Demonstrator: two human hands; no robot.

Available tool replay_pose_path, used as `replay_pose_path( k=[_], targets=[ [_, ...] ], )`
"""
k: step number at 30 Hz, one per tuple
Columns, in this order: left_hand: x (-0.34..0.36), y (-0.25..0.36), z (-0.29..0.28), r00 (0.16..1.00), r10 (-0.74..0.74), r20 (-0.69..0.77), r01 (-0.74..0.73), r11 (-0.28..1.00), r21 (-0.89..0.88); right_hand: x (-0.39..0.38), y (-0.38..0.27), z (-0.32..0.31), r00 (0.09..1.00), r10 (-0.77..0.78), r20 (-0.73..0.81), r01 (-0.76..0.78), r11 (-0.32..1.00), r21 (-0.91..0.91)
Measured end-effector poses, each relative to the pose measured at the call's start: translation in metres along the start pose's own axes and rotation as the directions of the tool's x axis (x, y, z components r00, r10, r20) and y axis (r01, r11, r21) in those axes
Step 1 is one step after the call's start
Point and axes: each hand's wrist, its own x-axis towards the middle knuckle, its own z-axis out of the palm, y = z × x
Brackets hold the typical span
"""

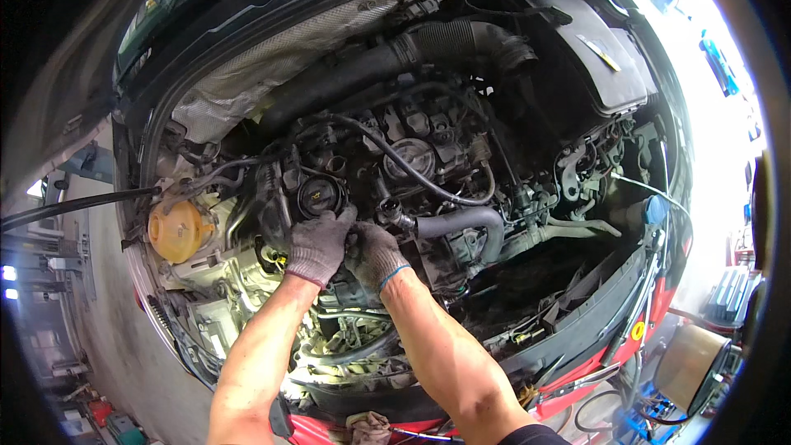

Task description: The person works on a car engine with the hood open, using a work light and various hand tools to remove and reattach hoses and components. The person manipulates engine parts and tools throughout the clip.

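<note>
Cap [320, 193], round and black, is sitting on engine [424, 128], nearer left edge of engine bay [362, 400] than right. Left hand [317, 243], in grey knit glove, is reaching just beside cap, on its front-edge side; right hand [376, 254], gloved alike, is crowding close to left. Fingers are curling narrow, partly hidden; cannot tell what they are holding. Grey hose [461, 223] is curving beyond right hand. Orange tank [177, 232] is standing at left edge, crumpled cloth [368, 428] lying at front edge.
</note>
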Motion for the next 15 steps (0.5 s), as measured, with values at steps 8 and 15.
replay_pose_path(
  k=[8,15],
  targets=[
    [0.029,0.02,-0.001,0.982,-0.035,0.187,0.018,0.996,0.091,-0.09,-0.02,0.014,0.986,-0.108,-0.126,0.003,0.773,-0.635],
    [0.025,0.02,-0.002,0.999,0.039,0.014,-0.04,0.987,0.153,-0.133,-0.036,-0.026,0.951,-0.272,0.149,0.177,0.081,-0.981]
  ],
)
